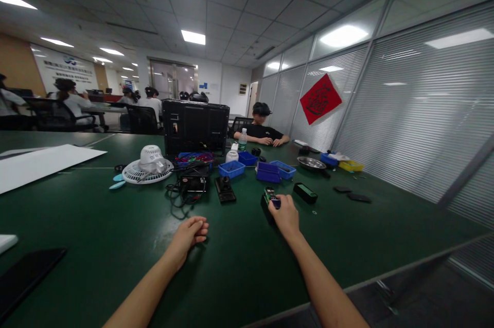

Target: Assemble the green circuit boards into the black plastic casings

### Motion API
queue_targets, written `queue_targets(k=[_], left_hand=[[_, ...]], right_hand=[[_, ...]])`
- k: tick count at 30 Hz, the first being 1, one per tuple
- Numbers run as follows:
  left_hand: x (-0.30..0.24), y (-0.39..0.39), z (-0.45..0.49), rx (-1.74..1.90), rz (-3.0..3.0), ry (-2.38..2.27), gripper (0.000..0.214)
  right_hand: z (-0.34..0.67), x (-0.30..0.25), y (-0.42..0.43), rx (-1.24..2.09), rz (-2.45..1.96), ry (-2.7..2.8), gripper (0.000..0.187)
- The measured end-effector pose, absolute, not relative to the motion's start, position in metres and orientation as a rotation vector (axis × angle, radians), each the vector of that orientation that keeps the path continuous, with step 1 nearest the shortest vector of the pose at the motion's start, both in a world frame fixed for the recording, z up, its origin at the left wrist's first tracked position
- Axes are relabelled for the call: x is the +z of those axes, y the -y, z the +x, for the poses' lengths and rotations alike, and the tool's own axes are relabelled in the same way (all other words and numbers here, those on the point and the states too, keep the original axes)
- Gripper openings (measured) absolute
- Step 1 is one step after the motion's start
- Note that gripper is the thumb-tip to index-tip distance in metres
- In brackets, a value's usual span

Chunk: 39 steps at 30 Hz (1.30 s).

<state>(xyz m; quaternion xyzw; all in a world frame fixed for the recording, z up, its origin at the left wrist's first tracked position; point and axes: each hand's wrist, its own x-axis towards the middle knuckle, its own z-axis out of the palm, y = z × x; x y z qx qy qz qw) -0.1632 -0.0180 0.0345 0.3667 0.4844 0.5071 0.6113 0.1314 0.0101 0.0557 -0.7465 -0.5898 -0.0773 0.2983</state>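
The right hand (286, 213) bends its fingers over a black box (266, 212) at its ten o'clock on the green surface (239, 261); whether they pinch it, I cannot tell. The left hand (189, 233), loosely curled, is at the box's eight o'clock, its palm hidden.

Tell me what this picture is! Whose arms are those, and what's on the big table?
There's no robot here. A person wears a camera on their head, looking forward and down, so you see their own two arms. The right hand has its fingers on an open black case with green circuitry; how firmly it grips is hard to tell. The left hand is loosely curled. On the green table are a white fan, blue trays, a plastic bottle and more. Someone else sits across the table.
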Motion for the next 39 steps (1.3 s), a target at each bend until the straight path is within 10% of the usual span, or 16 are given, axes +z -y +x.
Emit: queue_targets(k=[39], left_hand=[[0.029,0.014,-0.165,1.157,0.855,-1.123,0.01]], right_hand=[[0.125,0.06,-0.013,-0.289,-2.058,1.58,0.031]])
